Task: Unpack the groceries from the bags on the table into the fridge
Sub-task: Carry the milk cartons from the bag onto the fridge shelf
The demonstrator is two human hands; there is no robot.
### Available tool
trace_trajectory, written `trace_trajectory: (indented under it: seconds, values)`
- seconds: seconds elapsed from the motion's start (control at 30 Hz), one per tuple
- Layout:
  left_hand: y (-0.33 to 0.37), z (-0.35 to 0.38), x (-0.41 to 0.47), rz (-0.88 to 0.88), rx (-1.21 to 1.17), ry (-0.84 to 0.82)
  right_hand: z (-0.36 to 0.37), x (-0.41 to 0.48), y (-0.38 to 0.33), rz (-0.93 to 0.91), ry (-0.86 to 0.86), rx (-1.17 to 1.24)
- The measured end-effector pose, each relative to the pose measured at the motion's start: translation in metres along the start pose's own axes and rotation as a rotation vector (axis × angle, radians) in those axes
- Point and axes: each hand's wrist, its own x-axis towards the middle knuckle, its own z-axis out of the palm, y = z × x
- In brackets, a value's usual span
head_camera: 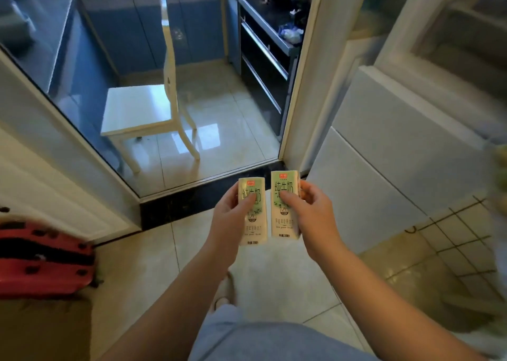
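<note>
A: Closest in, what are the hands doing?

B: The left hand is wrapped around one milk carton, thumb across its printed front. The right hand grips a second milk carton the same way. Both cartons stand upright, side by side, nearly touching, held out above the tiled floor.

A: And around them?

B: A red case lies low on the left. Just beyond the cartons a dark threshold marks a kitchen doorway. The fridge, pale, is to the right, its lower drawers shut.

A: Farther in?

B: A white chair on glossy tiles, then blue cabinets behind.
</note>
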Motion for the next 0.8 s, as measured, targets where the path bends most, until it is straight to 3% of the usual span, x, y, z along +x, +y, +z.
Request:
trace_trajectory:
  seconds: [0.4, 0.8]
  values:
    - [0.074, 0.091, 0.194, -0.049, 0.140, -0.366, -0.019, 0.148, -0.061, -0.021, 0.416, 0.175]
    - [0.157, 0.246, 0.300, 0.103, 0.275, -0.807, -0.086, 0.228, -0.164, -0.227, 0.826, 0.167]
